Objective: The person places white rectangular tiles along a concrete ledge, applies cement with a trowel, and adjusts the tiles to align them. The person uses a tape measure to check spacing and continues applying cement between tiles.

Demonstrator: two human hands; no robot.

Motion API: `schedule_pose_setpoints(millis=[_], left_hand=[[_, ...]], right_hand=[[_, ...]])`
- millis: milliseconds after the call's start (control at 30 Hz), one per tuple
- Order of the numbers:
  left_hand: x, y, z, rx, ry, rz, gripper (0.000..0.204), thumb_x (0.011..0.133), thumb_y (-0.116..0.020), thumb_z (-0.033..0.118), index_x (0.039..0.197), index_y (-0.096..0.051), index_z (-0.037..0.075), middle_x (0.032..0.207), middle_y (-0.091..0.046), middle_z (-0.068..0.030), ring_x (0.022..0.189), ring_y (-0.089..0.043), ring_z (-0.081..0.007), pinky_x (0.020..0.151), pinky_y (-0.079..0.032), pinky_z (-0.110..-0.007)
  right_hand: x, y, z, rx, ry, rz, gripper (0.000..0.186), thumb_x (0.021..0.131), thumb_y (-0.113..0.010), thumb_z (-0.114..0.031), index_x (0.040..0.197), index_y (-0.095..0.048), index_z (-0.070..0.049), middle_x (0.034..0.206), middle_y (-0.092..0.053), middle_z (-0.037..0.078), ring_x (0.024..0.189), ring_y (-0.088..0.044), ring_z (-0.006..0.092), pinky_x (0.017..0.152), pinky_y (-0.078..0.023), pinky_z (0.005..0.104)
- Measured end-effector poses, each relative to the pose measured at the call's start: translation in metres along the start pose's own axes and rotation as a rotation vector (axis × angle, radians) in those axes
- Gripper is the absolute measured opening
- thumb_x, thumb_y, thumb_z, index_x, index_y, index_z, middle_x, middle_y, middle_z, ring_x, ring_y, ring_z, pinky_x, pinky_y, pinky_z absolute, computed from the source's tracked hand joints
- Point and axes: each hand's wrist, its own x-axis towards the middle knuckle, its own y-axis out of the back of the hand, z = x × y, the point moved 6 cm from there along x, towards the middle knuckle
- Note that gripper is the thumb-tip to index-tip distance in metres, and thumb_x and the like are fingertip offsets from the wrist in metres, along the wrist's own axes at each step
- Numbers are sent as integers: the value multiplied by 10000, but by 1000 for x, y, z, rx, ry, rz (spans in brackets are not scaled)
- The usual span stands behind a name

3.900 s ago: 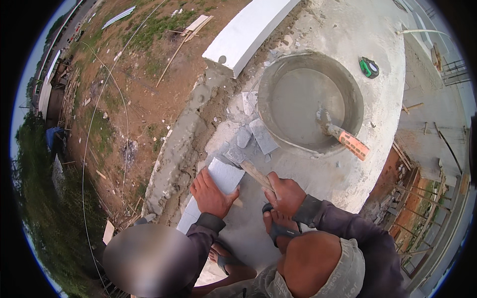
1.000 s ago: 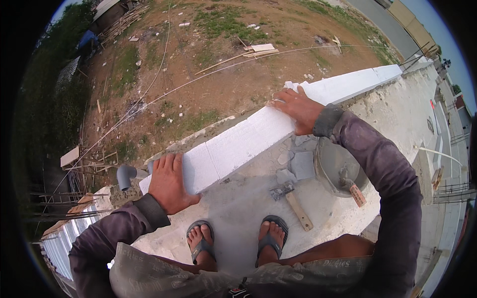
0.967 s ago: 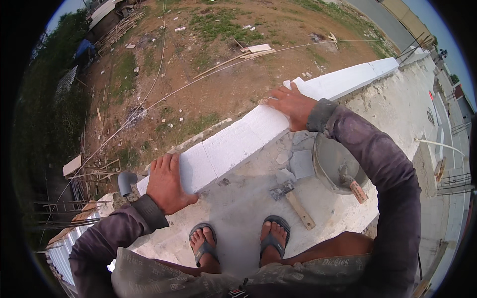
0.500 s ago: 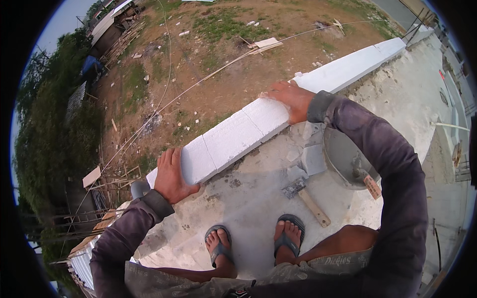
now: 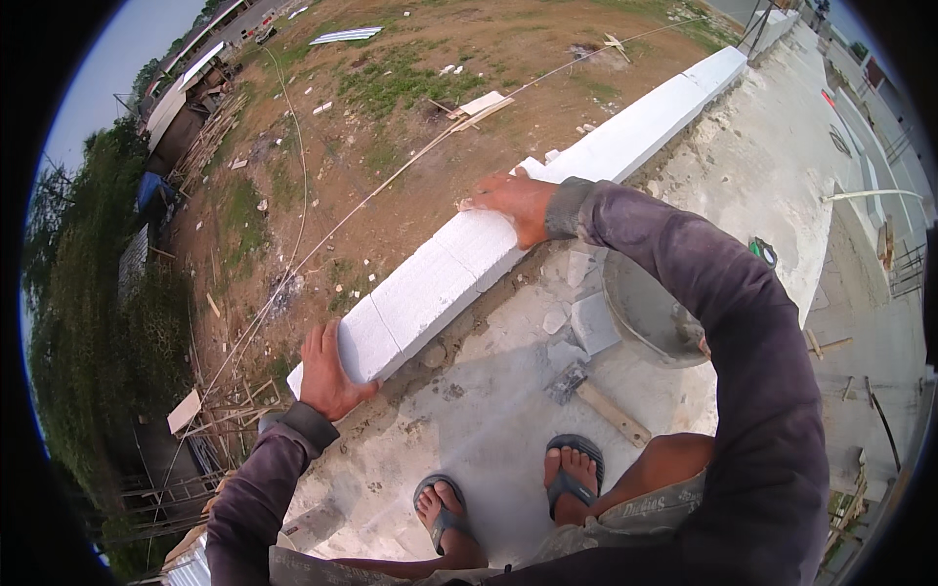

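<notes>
My left hand (image 5: 332, 376) grips the near-left end of a row of white blocks (image 5: 415, 298), fingers over the outer edge and thumb on the inner side. Farther along, my right hand (image 5: 503, 205) is wrapped over the same row, beside a small raised white piece (image 5: 531, 167). The row lies along the rough mortared edge of a concrete ledge (image 5: 489, 391). Below my hands, a wooden-handled hammer (image 5: 606, 406) lies on the ledge near broken grey pieces (image 5: 593, 322). A mortar bucket (image 5: 640, 322) is partly hidden by my right sleeve.
Beyond the blocks is a drop to dirt ground (image 5: 391, 146) with scattered boards and thin lines. A green tape measure (image 5: 762, 252) sits past the bucket. My sandalled feet (image 5: 572, 479) stand on the ledge. Scaffold timber and rods are at lower left.
The hammer that was in my right hand earlier now lies on the ledge. Both hands moved onto the block row, and the view turned, showing more of it. Lately, my grip looks unchanged.
</notes>
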Motion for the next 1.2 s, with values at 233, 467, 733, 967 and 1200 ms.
schedule_pose_setpoints(millis=[233, 467, 733, 967, 1200], left_hand=[[3, -11, -8, -3, -16, 20, 1104, 557, -873, 367, 1432, -354, -62, 1333, -432, -265, 1234, -432, -446, 1102, -336, -525], [5, -19, -9, -37, -16, -16, 1107, 535, -884, 377, 1410, -374, -70, 1312, -449, -254, 1227, -438, -442, 1098, -336, -528], [5, -28, -14, -34, -12, -2, 1084, 534, -886, 391, 1386, -402, -73, 1275, -455, -248, 1220, -429, -431, 1090, -339, -511], [6, -40, -19, -26, -16, 12, 1089, 535, -885, 386, 1390, -390, -71, 1265, -450, -247, 1214, -428, -436, 1090, -337, -514], [7, -48, -24, -54, -45, 26, 1076, 533, -877, 380, 1385, -388, -62, 1260, -453, -244, 1207, -434, -437, 1079, -338, -522]], right_hand=[[5, -10, 6, 3, -12, 9, 950, 628, -820, -87, 1505, -465, -185, 1414, -459, 180, 1398, -399, 422, 1100, -281, 740], [2, -25, 6, -14, -35, -14, 983, 626, -830, -83, 1523, -437, -163, 1496, -385, 225, 1423, -349, 457, 1113, -221, 760], [3, -35, 10, 55, -49, -57, 970, 630, -830, -74, 1515, -440, -140, 1529, -348, 235, 1465, -284, 458, 1131, -170, 760], [7, -49, 16, 33, -44, -40, 953, 642, -824, -74, 1512, -439, -132, 1528, -353, 225, 1463, -288, 447, 1128, -161, 771], [7, -54, 21, 15, 10, 43, 935, 632, -793, -106, 1500, -448, -142, 1473, -415, 212, 1401, -367, 443, 1096, -201, 749]])
